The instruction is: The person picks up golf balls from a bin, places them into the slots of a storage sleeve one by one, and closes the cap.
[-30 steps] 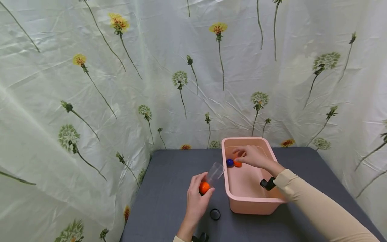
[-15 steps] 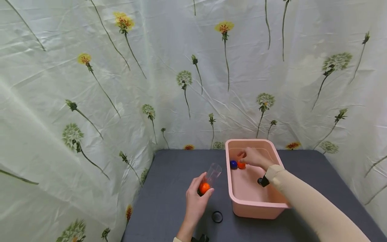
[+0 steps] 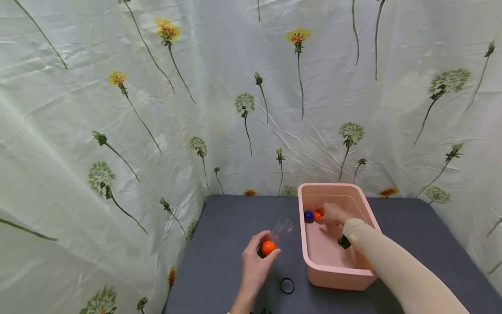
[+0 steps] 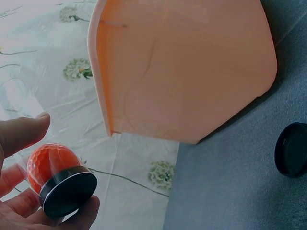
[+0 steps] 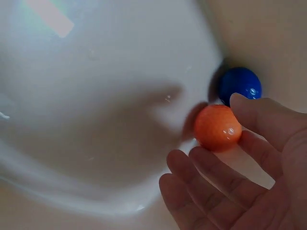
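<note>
The right hand (image 5: 249,177) has its fingers loosely parted, one orange ball (image 5: 217,128) between thumb and fingertips, beside one blue ball (image 5: 238,85) in the pink tub (image 3: 340,279). The left hand (image 3: 252,266) grips one clear tube (image 3: 282,228) enclosing a second orange ball (image 3: 268,247); only the left wrist view shows its black cap's (image 4: 69,194) flat face.

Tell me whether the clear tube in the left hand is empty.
Not empty: the left wrist view shows an orange ball inside the clear tube, beside its black end cap.
</note>
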Available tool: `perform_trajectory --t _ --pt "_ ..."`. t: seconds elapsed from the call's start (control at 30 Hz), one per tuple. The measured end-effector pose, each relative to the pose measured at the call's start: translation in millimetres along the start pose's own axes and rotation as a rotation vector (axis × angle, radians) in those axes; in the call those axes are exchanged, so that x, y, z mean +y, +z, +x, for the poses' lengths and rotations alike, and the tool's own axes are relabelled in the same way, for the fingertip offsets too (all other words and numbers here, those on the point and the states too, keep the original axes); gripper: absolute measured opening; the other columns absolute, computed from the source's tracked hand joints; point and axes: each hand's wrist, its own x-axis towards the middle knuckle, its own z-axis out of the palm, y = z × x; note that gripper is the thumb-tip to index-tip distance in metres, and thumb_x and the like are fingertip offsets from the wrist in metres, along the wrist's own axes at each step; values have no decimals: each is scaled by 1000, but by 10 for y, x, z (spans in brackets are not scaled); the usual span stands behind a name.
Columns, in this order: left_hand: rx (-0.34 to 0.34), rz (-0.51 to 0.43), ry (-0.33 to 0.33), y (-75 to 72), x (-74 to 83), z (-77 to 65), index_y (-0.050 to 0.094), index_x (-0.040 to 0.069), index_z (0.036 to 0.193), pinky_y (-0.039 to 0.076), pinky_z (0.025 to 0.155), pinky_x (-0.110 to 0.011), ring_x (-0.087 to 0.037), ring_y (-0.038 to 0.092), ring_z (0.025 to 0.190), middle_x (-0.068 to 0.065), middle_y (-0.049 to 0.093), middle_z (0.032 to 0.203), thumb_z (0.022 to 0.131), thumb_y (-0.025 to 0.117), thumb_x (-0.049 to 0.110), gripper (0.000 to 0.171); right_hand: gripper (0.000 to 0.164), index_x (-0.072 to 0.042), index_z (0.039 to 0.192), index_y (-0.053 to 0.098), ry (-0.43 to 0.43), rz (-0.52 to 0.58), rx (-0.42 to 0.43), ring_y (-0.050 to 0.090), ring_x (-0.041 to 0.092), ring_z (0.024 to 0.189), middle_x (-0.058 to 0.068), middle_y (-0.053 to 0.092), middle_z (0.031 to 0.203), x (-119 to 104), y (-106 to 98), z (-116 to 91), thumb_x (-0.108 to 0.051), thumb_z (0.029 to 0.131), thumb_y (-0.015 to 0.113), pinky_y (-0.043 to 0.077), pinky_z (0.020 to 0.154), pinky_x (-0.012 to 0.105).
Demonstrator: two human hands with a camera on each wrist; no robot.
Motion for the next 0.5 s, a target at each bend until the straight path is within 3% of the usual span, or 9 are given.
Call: perform_trajectory --t 0.2,0.37,0.5 --pt "3 -39 12 8 -23 -4 69 18 123 55 88 -34 -20 64 106 3 68 115 74 91 11 54 23 0 93 68 -66 -115 86 54 22 64 4 61 76 -7 -10 -12 -3 73 78 48 59 34" --pt "-7 -43 6 13 -10 -1 69 21 123 54 91 -34 -20 64 108 3 68 116 74 90 12 54 25 -4 94 73 24 -77 -25 55 22 68 5 61 78 27 9 -46 -1 70 81 47 57 29" --pt "-14 -52 -4 3 6 -9 68 23 123 53 93 -33 -19 64 110 3 69 117 74 90 12 54 24 -5 90 73 34 -42 -61 56 21 68 4 60 75 63 35 -82 1 70 84 49 57 28"
